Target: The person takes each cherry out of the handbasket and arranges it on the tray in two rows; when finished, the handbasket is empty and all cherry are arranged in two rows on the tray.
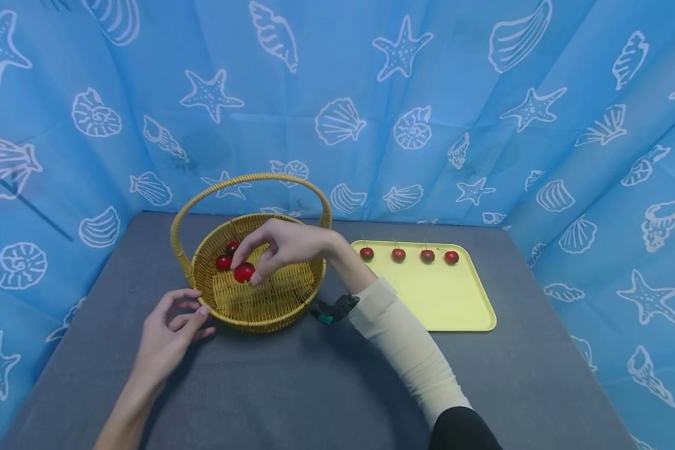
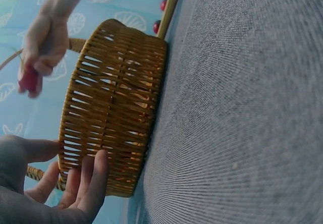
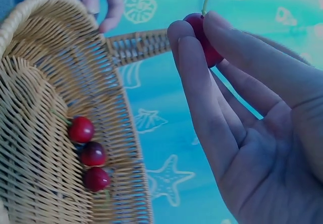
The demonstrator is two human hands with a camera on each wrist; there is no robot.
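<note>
My right hand pinches a dark red cherry between thumb and fingertips, above the inside of a round wicker basket. In the right wrist view a thin stem rises from the held cherry. Three more cherries lie close together on the basket's woven floor, by its wall. My left hand holds the basket's left rim near the foot of the arched handle. Fingers of that hand lie along the wicker's outer side in the left wrist view.
To the right of the basket lies a yellow tray, with several stemmed cherries in a row along its far edge. A grey cloth covers the table. Behind and at both sides hangs a blue curtain with shells and starfish.
</note>
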